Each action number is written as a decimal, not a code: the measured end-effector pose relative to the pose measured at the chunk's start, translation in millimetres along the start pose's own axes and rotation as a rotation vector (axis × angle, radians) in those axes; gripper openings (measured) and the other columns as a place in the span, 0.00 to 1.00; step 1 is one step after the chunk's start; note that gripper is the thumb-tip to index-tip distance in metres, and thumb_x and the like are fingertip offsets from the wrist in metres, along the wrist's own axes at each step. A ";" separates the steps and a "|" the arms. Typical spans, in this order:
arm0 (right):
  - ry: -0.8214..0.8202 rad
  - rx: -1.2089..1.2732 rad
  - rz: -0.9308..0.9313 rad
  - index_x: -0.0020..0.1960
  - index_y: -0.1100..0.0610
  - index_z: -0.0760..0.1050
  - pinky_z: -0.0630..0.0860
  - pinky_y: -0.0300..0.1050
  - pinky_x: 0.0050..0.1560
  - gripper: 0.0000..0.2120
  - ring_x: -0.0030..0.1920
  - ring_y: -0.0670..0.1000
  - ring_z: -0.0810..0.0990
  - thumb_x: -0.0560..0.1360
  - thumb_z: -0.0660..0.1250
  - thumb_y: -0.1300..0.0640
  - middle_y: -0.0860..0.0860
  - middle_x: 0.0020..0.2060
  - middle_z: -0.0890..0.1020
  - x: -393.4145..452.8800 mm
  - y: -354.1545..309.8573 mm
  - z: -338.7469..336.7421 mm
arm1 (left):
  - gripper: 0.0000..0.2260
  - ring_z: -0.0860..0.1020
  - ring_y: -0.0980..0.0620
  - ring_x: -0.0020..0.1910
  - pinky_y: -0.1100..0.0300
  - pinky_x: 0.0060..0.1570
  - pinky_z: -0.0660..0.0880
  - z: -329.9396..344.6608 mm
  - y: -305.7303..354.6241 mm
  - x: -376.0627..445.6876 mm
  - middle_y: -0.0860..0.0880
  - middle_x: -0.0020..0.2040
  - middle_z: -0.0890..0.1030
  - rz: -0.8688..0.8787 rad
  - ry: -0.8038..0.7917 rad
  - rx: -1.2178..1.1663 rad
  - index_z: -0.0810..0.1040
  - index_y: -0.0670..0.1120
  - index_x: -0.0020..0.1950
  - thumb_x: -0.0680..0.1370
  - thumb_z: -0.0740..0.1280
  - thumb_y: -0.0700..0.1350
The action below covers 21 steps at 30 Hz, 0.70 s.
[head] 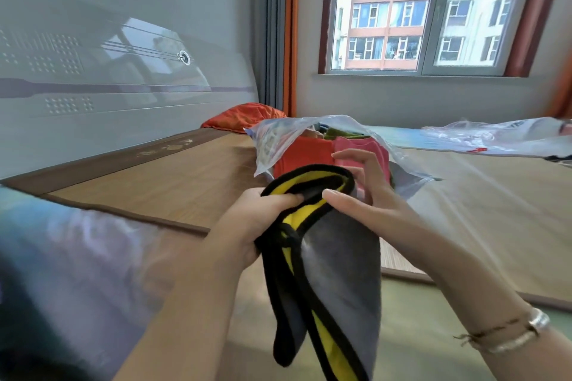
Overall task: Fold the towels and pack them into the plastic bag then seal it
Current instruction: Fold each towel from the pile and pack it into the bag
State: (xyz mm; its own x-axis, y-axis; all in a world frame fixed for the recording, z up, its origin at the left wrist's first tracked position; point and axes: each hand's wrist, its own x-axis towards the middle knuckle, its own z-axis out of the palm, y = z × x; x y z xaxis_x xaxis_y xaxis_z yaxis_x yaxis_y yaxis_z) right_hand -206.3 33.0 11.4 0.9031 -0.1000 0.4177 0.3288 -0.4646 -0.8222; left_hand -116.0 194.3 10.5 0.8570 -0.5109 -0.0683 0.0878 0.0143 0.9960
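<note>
- Just before the plastic bag [312,136], open-mouthed on the bed [173,173], hangs a grey-yellow towel [334,257];
- left hand [257,219] grips its black edge;
- right hand [365,192], fingers spread, touches it;
- inside the bag: red and pink towels [325,151].

bag mouth [312,130] open | towels [309,153] fill it | mat [161,182] bare left

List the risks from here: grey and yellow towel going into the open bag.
1. The towel hangs loose and half folded; only the left hand grips it, so it may unfold going in.
2. The bag already holds red and pink towels, and nothing holds its floppy mouth open; the towel could snag.
3. The right hand is open, barely touching, so control seems weak.
</note>
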 end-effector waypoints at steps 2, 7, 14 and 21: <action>-0.086 -0.124 -0.130 0.61 0.43 0.70 0.66 0.45 0.67 0.20 0.68 0.41 0.68 0.71 0.67 0.56 0.43 0.63 0.71 -3.1 -2.2 -7.3 | 0.07 0.83 0.48 0.34 0.60 0.32 0.79 2.5 -4.3 3.0 0.43 0.40 0.85 -0.023 -0.029 -0.013 0.81 0.42 0.51 0.74 0.71 0.39; -0.195 -0.719 -0.146 0.57 0.37 0.72 0.51 0.56 0.75 0.23 0.76 0.43 0.46 0.64 0.61 0.55 0.36 0.68 0.59 -3.6 6.8 -12.2 | 0.08 0.83 0.48 0.36 0.59 0.35 0.81 1.4 -14.2 8.8 0.40 0.46 0.85 -0.062 -0.110 -0.015 0.81 0.40 0.54 0.75 0.70 0.39; -0.162 -0.952 -0.236 0.49 0.45 0.71 0.45 0.57 0.76 0.10 0.76 0.43 0.36 0.70 0.66 0.54 0.41 0.75 0.53 3.0 17.8 -4.7 | 0.08 0.82 0.47 0.36 0.57 0.39 0.80 -7.7 -16.6 9.8 0.40 0.45 0.84 -0.107 -0.107 -0.003 0.81 0.39 0.53 0.76 0.68 0.40; -0.115 -0.519 -0.286 0.44 0.48 0.73 0.52 0.40 0.73 0.11 0.75 0.38 0.49 0.68 0.69 0.62 0.40 0.69 0.67 8.3 1.9 -1.4 | 0.03 0.83 0.47 0.40 0.57 0.40 0.79 -18.0 -10.1 8.5 0.45 0.42 0.85 0.186 0.163 0.222 0.83 0.46 0.46 0.73 0.73 0.40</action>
State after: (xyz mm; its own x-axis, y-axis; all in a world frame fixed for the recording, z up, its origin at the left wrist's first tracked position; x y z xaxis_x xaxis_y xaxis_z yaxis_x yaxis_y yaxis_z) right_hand -198.5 30.1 13.8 0.8320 0.1745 0.5266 0.4117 -0.8305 -0.3752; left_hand -100.5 205.2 -1.1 0.9195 -0.3725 0.1259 -0.1756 -0.1025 0.9791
